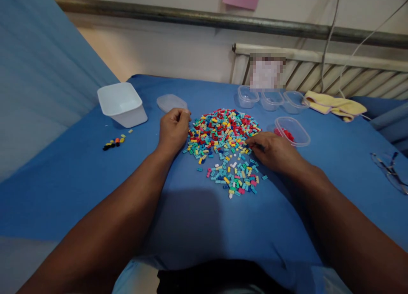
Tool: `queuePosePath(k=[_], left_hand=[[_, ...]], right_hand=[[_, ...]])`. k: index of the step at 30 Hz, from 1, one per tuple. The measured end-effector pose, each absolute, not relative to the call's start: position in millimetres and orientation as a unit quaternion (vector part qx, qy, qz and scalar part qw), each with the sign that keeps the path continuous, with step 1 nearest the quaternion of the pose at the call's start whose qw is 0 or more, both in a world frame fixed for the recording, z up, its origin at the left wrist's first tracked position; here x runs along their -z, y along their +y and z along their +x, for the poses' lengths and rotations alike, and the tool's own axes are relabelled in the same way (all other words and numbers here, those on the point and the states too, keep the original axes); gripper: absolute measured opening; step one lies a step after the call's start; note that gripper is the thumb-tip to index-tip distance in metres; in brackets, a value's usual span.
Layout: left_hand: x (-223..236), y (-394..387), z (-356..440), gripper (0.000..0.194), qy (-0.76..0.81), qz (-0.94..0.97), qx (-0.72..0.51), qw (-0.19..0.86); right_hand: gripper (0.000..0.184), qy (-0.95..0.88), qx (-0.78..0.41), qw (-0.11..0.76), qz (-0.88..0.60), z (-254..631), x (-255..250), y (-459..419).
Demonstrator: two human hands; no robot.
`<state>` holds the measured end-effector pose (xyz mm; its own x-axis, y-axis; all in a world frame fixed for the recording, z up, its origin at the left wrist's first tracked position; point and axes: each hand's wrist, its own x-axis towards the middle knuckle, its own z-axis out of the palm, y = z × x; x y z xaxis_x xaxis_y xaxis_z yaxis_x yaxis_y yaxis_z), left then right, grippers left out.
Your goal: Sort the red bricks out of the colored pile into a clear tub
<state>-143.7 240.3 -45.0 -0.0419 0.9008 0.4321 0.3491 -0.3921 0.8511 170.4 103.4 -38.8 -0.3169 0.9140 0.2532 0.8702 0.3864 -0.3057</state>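
Note:
A heap of small toy bricks in red, yellow, teal, green and blue lies on the blue table cover. A looser patch of bricks spreads out on its near side. At the heap's left edge is my left hand, fingers curled closed; whatever they may hold is hidden. My right hand reaches into the heap's right edge, thumb and fingertips drawn together among the bricks. What sits between those tips is too small to make out. Just beyond it, a clear plastic tub contains red bricks.
Three clear tubs stand in a row at the back, beside a folded yellow cloth. To the left are a white bin, a translucent lid and several dark and yellow bricks. Eyeglasses rest at far right.

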Motion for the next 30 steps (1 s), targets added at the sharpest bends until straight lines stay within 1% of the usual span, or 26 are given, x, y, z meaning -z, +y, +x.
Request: queuePosePath(k=[4,8,11,15,18,21,23,26,28,30], left_hand=[[45.3,241.1,-143.4,0.023,0.487,0.643,-0.533,0.256],[43.6,239.8,-142.6,0.023,0.488,0.647,-0.529,0.253],[42.4,238.9,-142.5,0.023,0.487,0.648,-0.528,0.252],[41.7,238.4,-142.9,0.023,0.484,0.651,-0.526,0.255],[40.9,237.6,-142.9,0.024,0.484,0.651,-0.526,0.253],[40.3,237.1,-142.8,0.024,0.486,0.652,-0.525,0.251],[40.4,237.2,-143.0,0.024,0.487,0.653,-0.523,0.251],[41.4,238.4,-143.4,0.023,0.487,0.655,-0.521,0.25],[42.4,239.5,-143.7,0.024,0.486,0.656,-0.52,0.251],[43.2,240.3,-143.9,0.024,0.485,0.657,-0.52,0.25]], right_hand=[[0.035,-0.815,-0.055,0.166,-0.553,169.5,35.2,102.0],[0.035,-0.802,-0.063,0.174,-0.568,166.8,36.4,102.1],[0.038,-0.79,-0.063,0.204,-0.575,164.1,36.6,101.1],[0.039,-0.772,-0.053,0.287,-0.564,163.5,29.7,97.7],[0.034,-0.747,-0.01,0.341,-0.571,172.4,21.4,97.0],[0.029,-0.702,0.058,0.372,-0.604,194.0,14.4,98.4],[0.026,-0.662,0.101,0.373,-0.642,212.0,11.0,99.3],[0.025,-0.619,0.14,0.349,-0.69,230.5,8.2,99.3],[0.024,-0.62,0.152,0.345,-0.688,229.2,8.9,99.0],[0.024,-0.653,0.143,0.357,-0.653,215.3,12.9,99.2]])
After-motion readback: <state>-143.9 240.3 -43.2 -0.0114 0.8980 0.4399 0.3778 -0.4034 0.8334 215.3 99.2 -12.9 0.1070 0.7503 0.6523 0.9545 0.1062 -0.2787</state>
